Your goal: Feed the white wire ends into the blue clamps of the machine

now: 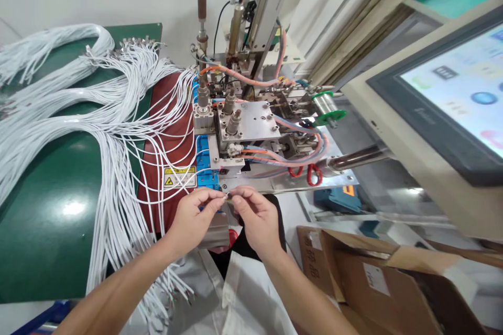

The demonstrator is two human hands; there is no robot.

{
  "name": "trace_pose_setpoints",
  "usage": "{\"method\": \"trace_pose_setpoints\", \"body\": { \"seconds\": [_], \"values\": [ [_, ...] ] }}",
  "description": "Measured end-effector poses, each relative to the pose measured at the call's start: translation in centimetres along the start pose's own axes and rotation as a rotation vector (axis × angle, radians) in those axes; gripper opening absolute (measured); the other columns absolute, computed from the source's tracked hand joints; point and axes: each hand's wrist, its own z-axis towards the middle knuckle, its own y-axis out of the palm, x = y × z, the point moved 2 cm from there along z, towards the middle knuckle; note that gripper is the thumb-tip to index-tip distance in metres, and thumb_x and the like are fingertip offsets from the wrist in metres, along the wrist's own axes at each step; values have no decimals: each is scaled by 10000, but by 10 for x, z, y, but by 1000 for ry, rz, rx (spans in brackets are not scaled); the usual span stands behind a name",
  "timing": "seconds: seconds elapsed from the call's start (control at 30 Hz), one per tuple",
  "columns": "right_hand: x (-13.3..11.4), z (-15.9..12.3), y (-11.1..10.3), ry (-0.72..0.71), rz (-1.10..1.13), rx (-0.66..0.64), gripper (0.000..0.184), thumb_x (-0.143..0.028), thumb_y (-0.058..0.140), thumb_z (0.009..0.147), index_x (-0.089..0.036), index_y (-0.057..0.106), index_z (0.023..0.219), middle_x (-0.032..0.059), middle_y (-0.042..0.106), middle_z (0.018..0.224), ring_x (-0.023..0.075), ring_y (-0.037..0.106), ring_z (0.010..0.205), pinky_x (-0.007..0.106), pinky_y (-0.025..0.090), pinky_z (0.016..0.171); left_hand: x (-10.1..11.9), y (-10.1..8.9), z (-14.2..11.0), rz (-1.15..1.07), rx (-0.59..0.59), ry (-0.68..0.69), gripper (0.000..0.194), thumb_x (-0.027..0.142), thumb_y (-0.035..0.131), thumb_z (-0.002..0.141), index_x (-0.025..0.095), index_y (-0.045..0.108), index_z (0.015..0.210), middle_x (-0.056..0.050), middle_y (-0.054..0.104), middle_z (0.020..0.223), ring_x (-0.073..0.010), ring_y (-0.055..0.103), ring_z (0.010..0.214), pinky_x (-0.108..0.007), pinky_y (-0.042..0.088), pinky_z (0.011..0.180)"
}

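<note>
In front of the machine's near edge, my left hand [195, 218] is closed, thumb against forefinger, in a pinch on a white cable [227, 196]. Only the thin tip of that cable shows. My right hand [257, 218] meets it from the other side, its thumb and fingers pinched at the cable's tip; the exact hold is partly hidden. Just beyond the fingertips is a blue slotted holder [207, 179], with several white cables seated in it. A large bundle of white cables [112, 183] hangs down to the left of my left hand.
A metal machine [251, 125] with pneumatic tubes and a green solder-wire spool [327, 108] stands ahead. The screen panel [459, 84] juts in at right, above an open cardboard box [377, 285]. More cables cover the green table [47, 251] at left.
</note>
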Motion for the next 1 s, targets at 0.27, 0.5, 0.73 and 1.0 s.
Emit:
{"method": "trace_pose_setpoints", "body": {
  "seconds": [0.27,0.5,0.73,1.0],
  "values": [
    [-6,1,-1,-122,-119,-67,79,-228,557,781,-192,601,725,22,549,754,143,540,693,264,432,610,0,0,2,93,-72,110,145,182,518,803,174,661,828,-34,660,825,-148,600,798,-267,480,738],
    [2,1,1,-37,-22,-99,89,-232,549,783,-186,586,717,13,529,748,132,521,681,243,405,569,1,-2,5,134,-156,45,128,181,527,799,176,653,776,-16,651,781,-144,590,764,-265,460,740],
    [2,-1,4,-36,24,-7,116,-203,556,768,-177,554,655,-10,501,673,119,502,637,244,405,573,-1,-1,3,70,-42,10,100,189,568,766,177,667,771,-11,650,773,-137,587,742,-247,460,724],
    [-2,-3,2,-413,-299,36,87,-107,534,765,-184,569,747,12,528,737,133,510,700,261,413,618,0,0,-1,68,24,60,112,192,561,771,174,671,770,-24,644,762,-134,591,725,-230,465,686]
  ]
}}
